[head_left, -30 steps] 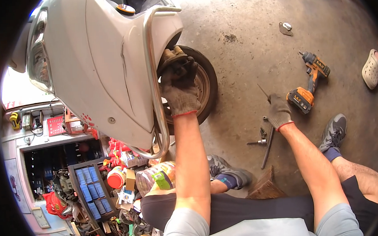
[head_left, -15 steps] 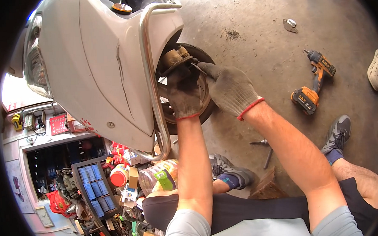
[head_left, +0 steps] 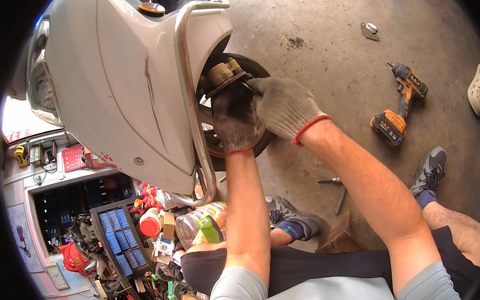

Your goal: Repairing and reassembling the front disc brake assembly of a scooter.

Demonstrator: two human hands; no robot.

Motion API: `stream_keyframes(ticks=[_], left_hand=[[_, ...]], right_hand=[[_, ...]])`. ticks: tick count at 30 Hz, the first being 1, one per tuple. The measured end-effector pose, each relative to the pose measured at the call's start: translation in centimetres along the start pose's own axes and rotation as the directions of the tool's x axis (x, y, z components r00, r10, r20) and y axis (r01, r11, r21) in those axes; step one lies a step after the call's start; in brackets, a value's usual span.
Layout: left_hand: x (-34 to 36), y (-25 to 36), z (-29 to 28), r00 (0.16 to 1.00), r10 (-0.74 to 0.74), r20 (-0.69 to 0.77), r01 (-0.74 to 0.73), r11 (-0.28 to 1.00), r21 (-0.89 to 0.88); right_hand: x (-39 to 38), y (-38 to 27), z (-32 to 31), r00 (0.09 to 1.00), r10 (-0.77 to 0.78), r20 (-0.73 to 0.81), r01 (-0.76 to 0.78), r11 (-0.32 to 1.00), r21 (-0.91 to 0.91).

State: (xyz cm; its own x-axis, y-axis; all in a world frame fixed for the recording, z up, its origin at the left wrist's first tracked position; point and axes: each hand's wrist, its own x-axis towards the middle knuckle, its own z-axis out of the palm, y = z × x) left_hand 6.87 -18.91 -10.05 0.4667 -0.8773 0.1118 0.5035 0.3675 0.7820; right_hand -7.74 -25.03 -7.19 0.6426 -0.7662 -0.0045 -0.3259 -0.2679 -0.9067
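A dirty brown brake caliper (head_left: 221, 74) with two rounded humps sits at the scooter's front wheel (head_left: 263, 140). My left hand (head_left: 233, 120), in a grey-black work glove with a red cuff, is closed around its underside. From the right, my gloved right hand (head_left: 289, 106) reaches to the caliper's edge. Its thumb and forefinger are pinched at a thin metal piece (head_left: 247, 86), mostly hidden by the fingers. The white scooter's front panel (head_left: 122, 85) and a bent chrome guard bar (head_left: 185, 82) stand just left of both hands.
On the concrete floor to the right lie an orange-black cordless impact driver (head_left: 403, 103) and a small flat metal plate (head_left: 369, 31). A T-shaped tool (head_left: 340, 193) and a wooden block (head_left: 339, 236) are near my feet. Cluttered boxes and blue drawers (head_left: 120, 235) fill the lower left.
My right hand has shifted slightly left and closer to the caliper, covering more of the thin metal piece. The left hand keeps its hold in nearly the same place.
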Motion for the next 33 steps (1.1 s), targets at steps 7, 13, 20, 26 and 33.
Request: stream_keyframes(ticks=[7, 13, 20, 26, 33], left_hand=[[-0.6, -0.1, -0.2, 1.0, -0.006, -0.031, 0.008, 0.997, 0.075], [-0.6, -0.7, 0.4, 0.999, 0.032, -0.032, -0.03, 0.999, 0.042], [0.2, -1.1, -1.2, 0.996, 0.01, -0.088, -0.005, 0.999, 0.051], [-0.2, -0.4, -1.9, 0.997, -0.042, -0.064, 0.048, 0.994, 0.095], [-0.1, -0.2, -0.3, 0.999, -0.018, -0.05, 0.017, 1.0, -0.022]], right_hand=[[0.1, -0.8, -0.1, 1.0, -0.021, 0.01, 0.022, 0.994, -0.105], [0.3, -1.5, -0.4, 0.999, -0.016, 0.03, 0.022, 0.982, -0.188], [1.0, -1.4, -0.4, 0.999, -0.035, 0.028, 0.04, 0.98, -0.193], [0.6, -0.6, 0.6, 0.998, -0.06, 0.013, 0.062, 0.989, -0.136], [-0.2, -0.3, 0.4, 0.998, -0.05, -0.049, 0.046, 0.996, -0.07]])
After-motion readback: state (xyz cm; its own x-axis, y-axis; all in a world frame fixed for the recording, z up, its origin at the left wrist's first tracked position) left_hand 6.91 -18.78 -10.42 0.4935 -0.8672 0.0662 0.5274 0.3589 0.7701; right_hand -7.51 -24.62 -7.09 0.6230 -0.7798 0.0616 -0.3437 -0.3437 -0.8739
